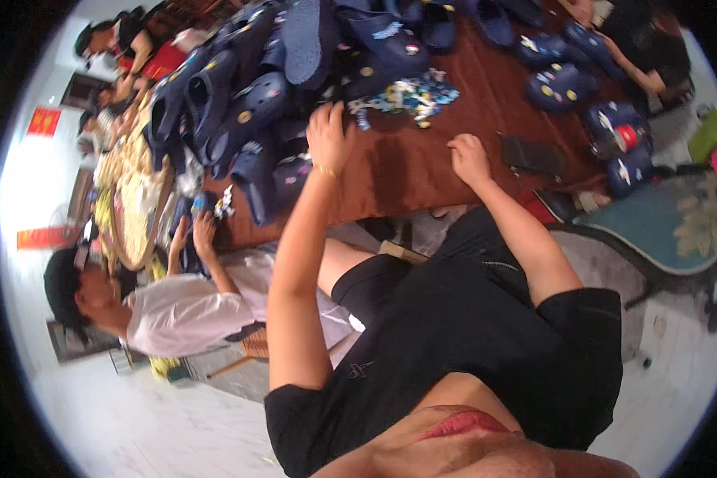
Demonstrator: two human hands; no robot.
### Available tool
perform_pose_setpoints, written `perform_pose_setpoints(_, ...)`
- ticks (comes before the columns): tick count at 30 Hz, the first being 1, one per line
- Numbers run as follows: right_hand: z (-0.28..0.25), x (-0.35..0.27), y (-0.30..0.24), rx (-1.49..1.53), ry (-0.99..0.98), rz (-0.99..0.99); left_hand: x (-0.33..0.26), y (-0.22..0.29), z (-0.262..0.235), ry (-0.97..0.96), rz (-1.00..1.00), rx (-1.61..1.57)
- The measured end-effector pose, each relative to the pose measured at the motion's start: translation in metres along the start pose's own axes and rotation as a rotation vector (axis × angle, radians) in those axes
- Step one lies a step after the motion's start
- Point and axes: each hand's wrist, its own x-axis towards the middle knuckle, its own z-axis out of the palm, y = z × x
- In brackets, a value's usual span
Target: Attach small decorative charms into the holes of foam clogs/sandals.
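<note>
Head view: the left hand (pixel 328 139), a thin bracelet at its wrist, reaches to the near edge of a heap of navy foam clogs (pixel 263 102), fingers bent downward beside a scatter of small white, blue and yellow shoe charms (pixel 414 99); nothing shows in its grasp, but the fingertips run into the dark shoes behind, so I cannot tell whether they touch or pinch anything. The right hand (pixel 472 159) hangs loosely curled over the brown tablecloth (pixel 422 185), apart from the charms and near a dark flat object (pixel 531 154); no item is visible in it, though a small piece inside the curl would be hidden. Clogs already bearing charms (pixel 562 84) sit toward the table's right side, and at the left a co-worker in a white shirt (pixel 191 323) handles another clog. The step in hand looks like picking among the clogs and charms, between one grip and another; my judgement is that the next move calls for a steadying hold on one clog and a fine fingertip pinch on a single charm
</note>
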Motion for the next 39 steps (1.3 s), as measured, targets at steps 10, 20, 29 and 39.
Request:
perform_pose_setpoints(10, -0.096, 0.081, 0.088, -0.342, 0.437, 0.17, -0.137, 0.061, 0.055, -0.229, -0.159, -0.137)
perform_pose_setpoints(20, -0.16, 0.133, 0.153, -0.552, 0.043, 0.353, -0.134, 0.066, 0.056, -0.206, -0.189, -0.126)
perform_pose_setpoints(29, 0.006, 0.131, 0.02, 0.259, -0.374, 0.564, -0.136, 0.067, 0.057, -0.191, -0.188, -0.111)
perform_pose_setpoints(39, 0.045, 0.134, 0.017, 0.331, -0.449, 0.698, -0.134, 0.068, 0.052, -0.157, -0.198, -0.135)
